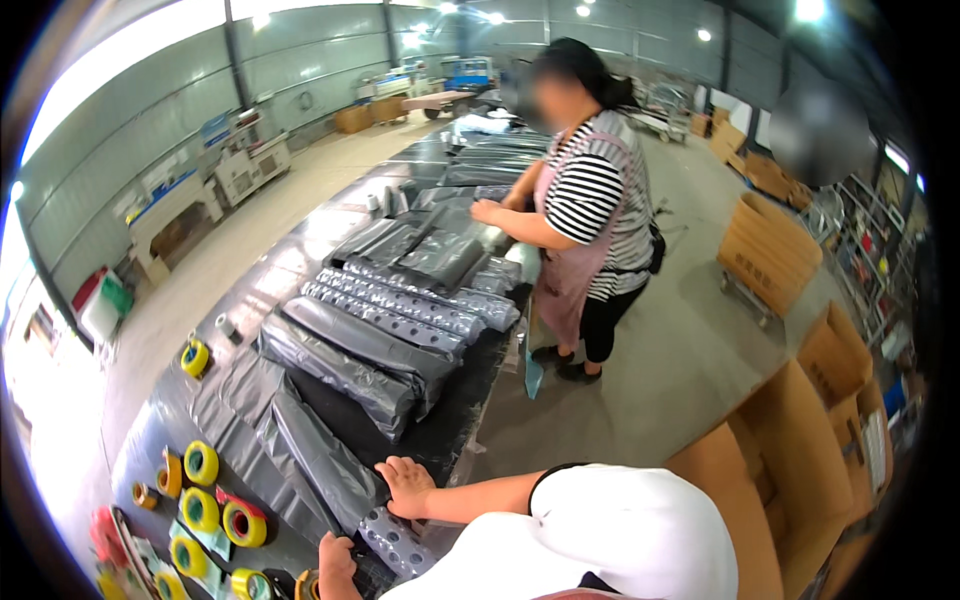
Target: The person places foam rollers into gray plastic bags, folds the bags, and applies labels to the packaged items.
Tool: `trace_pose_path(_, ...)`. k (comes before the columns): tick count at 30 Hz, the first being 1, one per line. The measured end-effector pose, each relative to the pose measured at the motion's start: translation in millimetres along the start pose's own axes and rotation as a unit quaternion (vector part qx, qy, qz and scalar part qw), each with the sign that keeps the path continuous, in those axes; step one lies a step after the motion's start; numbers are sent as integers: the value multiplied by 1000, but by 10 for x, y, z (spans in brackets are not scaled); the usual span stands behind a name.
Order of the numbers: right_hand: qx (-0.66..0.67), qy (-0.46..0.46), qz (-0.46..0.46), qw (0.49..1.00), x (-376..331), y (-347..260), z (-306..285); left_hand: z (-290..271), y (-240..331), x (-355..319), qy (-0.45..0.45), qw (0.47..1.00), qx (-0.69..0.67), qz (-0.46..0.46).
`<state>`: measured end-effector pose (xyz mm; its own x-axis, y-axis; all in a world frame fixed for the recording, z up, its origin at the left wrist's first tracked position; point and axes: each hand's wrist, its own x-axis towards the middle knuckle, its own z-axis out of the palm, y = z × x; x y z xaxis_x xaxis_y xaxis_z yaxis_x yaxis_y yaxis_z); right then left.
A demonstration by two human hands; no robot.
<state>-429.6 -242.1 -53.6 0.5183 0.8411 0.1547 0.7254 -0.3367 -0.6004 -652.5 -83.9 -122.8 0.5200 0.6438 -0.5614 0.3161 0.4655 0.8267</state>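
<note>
Two bare hands work at the bottom centre of the frame, around a spotted roll partly covered by grey plastic film. The roll's dotted end sticks out of the film at lower centre, between the hands and the white-clad torso. The right hand lies on the film near its end, fingers a little apart and not closed around anything. The left hand, lower and further left, has its fingers curled beside the film's edge; whether they pinch it I cannot tell.

Yellow tape rolls are scattered over the table at lower left. Near the centre, grey-wrapped bundles lie side by side, with dotted rolls just above them. At upper centre, a co-worker in a striped top reaches over more grey film. Open cardboard boxes fill the lower right.
</note>
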Motion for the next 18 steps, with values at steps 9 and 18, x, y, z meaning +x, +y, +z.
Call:
trace_pose_path(9,33,-246,30,968,272,276,207,356,-285,-357,-34,996,-43,64)
trace_pose_path(18,170,-416,-157,879,-853,1205,175,965,-94,-1116,-81,964,222,122)
